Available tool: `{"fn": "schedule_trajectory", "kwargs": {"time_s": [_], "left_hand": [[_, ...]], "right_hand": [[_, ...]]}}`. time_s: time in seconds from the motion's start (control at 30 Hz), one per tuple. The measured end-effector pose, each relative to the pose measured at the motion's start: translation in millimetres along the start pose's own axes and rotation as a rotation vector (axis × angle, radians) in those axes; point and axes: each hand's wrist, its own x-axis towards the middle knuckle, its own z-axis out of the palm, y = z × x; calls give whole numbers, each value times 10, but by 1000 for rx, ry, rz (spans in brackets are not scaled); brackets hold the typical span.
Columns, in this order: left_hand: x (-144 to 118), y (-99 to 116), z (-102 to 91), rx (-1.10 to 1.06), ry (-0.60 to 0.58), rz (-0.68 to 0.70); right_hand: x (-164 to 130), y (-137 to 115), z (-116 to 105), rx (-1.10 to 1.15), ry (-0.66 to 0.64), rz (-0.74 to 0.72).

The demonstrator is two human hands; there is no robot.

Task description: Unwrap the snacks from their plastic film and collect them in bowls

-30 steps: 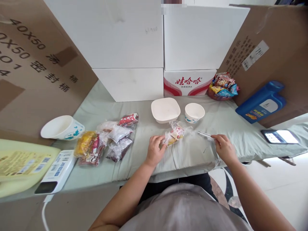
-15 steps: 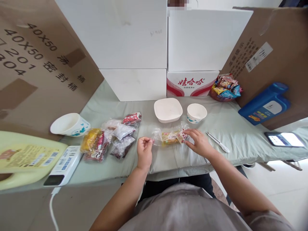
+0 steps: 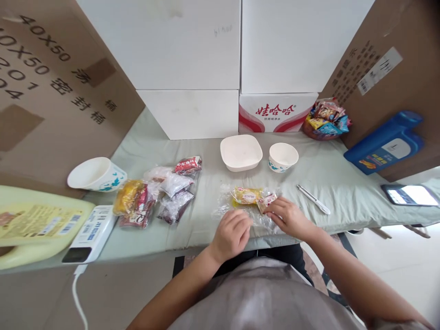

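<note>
Holding a clear snack bag [image 3: 245,201] flat near the table's front edge, both your hands are curled onto its plastic.
Your left hand [image 3: 231,233] grips the bag's near side, your right hand [image 3: 288,217] pinches its right end; pull unevenly and the yellow packet [image 3: 244,195] could slip out over the edge of the table [image 3: 323,176]. A pen [image 3: 313,200] lies just right; two white bowls [image 3: 256,154] stand behind; more snack bags [image 3: 156,195] sit left.

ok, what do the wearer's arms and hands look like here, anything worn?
Both bare: the left hand and right hand show no gloves, rings, watch or bands. Forearms are uncovered with no sleeves in view. A plain grey fabric top covers the torso.
</note>
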Motion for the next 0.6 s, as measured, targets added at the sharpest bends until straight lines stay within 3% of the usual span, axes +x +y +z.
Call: {"fn": "schedule_trajectory", "kwargs": {"time_s": [0.07,0.2,0.37,0.6], "left_hand": [[162,-126,72,114,-59,-154],[199,-448,189,287,-139,-378],[2,-571,279,333,-267,-383],[16,-539,337,334,-240,-400]], "right_hand": [[180,112,40,-49,28,-13],[418,274,257,-164,-89,-64],[487,326,409,-187,-31,2],[513,576,267,-53,83,-13]]}}
